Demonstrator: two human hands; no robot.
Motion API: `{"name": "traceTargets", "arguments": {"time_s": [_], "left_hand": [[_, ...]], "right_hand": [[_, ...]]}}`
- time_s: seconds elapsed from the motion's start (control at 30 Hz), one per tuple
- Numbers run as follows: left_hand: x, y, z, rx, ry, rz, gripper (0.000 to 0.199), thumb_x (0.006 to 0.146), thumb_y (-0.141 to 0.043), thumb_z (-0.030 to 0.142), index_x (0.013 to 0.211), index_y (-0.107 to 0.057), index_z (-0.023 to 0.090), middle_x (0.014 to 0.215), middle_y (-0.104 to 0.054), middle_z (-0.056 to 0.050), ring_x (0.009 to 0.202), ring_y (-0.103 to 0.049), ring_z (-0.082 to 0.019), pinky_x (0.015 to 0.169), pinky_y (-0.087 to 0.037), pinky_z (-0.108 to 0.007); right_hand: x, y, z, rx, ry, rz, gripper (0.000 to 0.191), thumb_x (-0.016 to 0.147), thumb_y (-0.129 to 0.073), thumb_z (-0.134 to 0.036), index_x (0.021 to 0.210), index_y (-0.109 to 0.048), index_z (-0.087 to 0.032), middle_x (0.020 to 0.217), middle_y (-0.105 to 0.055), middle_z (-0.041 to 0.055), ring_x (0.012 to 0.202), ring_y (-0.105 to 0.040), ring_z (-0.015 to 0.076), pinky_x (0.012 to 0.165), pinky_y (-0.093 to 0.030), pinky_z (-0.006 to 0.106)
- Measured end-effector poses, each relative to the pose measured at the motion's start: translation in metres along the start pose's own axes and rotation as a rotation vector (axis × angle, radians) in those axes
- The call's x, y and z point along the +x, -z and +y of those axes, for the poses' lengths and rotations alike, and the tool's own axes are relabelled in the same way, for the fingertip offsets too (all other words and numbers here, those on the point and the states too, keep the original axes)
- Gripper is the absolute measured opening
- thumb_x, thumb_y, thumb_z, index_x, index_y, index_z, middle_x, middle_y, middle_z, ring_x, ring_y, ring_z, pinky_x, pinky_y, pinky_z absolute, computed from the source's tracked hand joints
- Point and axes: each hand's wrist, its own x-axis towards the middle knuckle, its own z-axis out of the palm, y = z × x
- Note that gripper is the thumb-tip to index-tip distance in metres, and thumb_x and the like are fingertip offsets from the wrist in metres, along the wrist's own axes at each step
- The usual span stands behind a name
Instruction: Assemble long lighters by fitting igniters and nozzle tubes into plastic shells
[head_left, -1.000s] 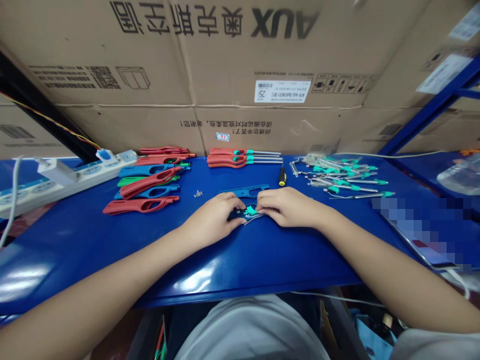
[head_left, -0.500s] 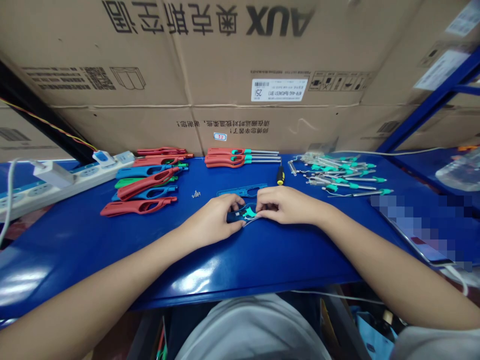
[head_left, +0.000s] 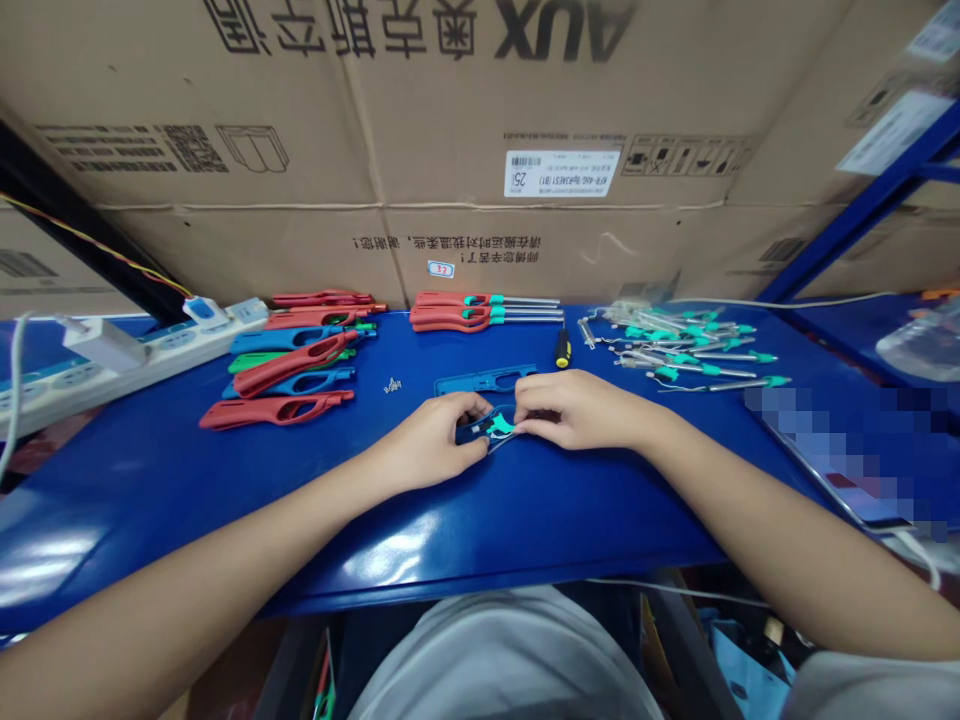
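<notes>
My left hand (head_left: 442, 440) grips the left end of a blue lighter shell (head_left: 468, 433) at the middle of the blue table. Inside the shell lie a green trigger piece (head_left: 500, 425) and thin wires. The fingertips of my right hand (head_left: 559, 410) are pinched together at the right side of the green piece; what they hold is too small to make out. Just behind both hands lies another blue shell half (head_left: 480, 382). A small pile of screws (head_left: 392, 385) is left of it, and a black and yellow screwdriver (head_left: 563, 350) stands off behind my right hand.
Red, blue and green shells (head_left: 289, 365) lie at the left beside a white power strip (head_left: 172, 350). Red lighters with metal tubes (head_left: 450, 312) are at the back. Metal rods with green parts (head_left: 697, 350) and a phone (head_left: 840, 470) lie right. Cardboard (head_left: 435, 170) stands behind.
The camera view has shifted slightly. Both hands stay at the blue shell with almost no visible movement.
</notes>
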Motion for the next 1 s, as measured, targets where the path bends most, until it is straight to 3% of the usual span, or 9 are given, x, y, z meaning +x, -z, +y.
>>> {"name": "traceTargets", "arguments": {"time_s": [0.37,0.73,1.0], "left_hand": [[0.0025,-0.0041,-0.0014,-0.027,0.091,0.026,0.024,0.088,-0.054,0.025,0.104,-0.071,0.016,0.092,-0.074,-0.004,0.075,-0.061,-0.018,0.067,-0.047,-0.029],[0.0030,-0.0045,-0.0013,-0.052,0.032,0.026,0.024,0.094,-0.050,0.029,0.102,-0.069,0.018,0.097,-0.075,-0.005,0.080,-0.064,-0.019,0.072,-0.049,-0.031],[0.0026,-0.0055,0.0001,-0.051,0.064,0.020,0.023,0.094,-0.050,0.027,0.102,-0.069,0.017,0.095,-0.074,-0.004,0.076,-0.062,-0.018,0.069,-0.046,-0.031]], "right_hand": [[0.0000,0.0016,-0.0002,0.003,0.021,-0.009,0.015,0.096,-0.058,-0.020,0.088,-0.070,-0.017,0.089,-0.067,0.0058,0.080,-0.062,0.0163,0.071,-0.045,0.027],[0.0003,0.0003,-0.0007,0.015,0.037,-0.020,0.015,0.096,-0.058,-0.022,0.088,-0.070,-0.017,0.089,-0.068,0.0054,0.079,-0.063,0.0160,0.071,-0.045,0.027],[0.0021,0.0004,0.0006,0.067,0.018,-0.021,0.014,0.095,-0.063,-0.024,0.086,-0.070,-0.017,0.087,-0.068,0.0043,0.080,-0.063,0.0156,0.072,-0.045,0.027]]}}
